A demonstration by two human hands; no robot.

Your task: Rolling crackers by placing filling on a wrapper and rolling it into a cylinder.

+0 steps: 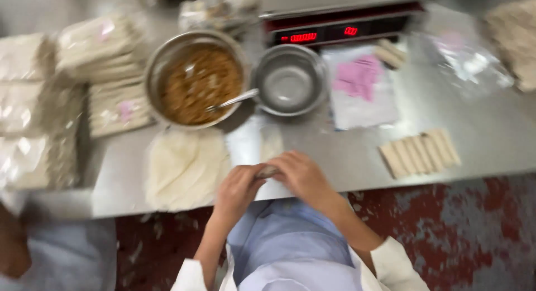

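Note:
My left hand and my right hand meet at the table's front edge, both closed around a small rolled wrapper held between the fingers. Just beyond them a thin pale wrapper sheet lies flat on the steel table. A stack of round wrappers lies left of my hands. A large metal bowl of brown filling with a spoon in it stands behind, beside an empty small metal bowl.
Several finished rolls lie in a row at the right. A scale with a red display stands at the back, plastic bags with pink labels before it. Packed rolls pile up on the left. Another person's sleeve shows at lower left.

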